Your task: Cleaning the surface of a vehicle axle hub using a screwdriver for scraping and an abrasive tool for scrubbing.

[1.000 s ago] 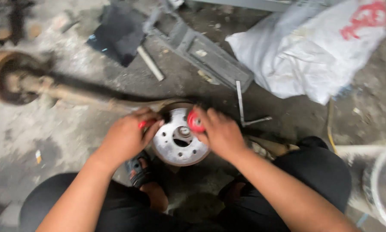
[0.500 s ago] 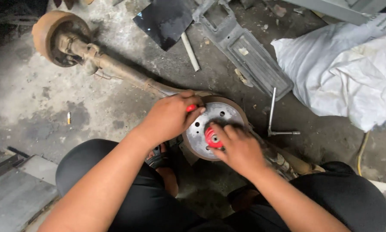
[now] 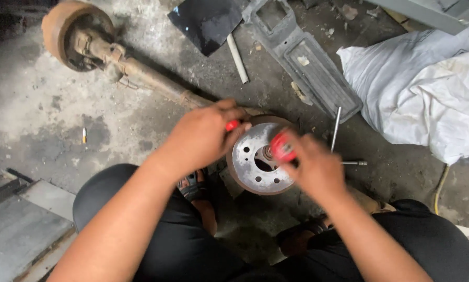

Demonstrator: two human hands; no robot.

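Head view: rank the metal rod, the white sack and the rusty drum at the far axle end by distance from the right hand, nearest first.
From the right hand:
1. Metal rod, on the floor just beyond the hand.
2. White sack, farther off at upper right.
3. Rusty drum, top left, at the axle's other end.

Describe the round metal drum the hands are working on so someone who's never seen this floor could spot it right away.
Follow the long rusty axle from its rust-brown drum at the top left down to its near end. There sits the brake drum, between the left hand and right hand. Unlike the far one, its face is pale grey metal ringed with holes.
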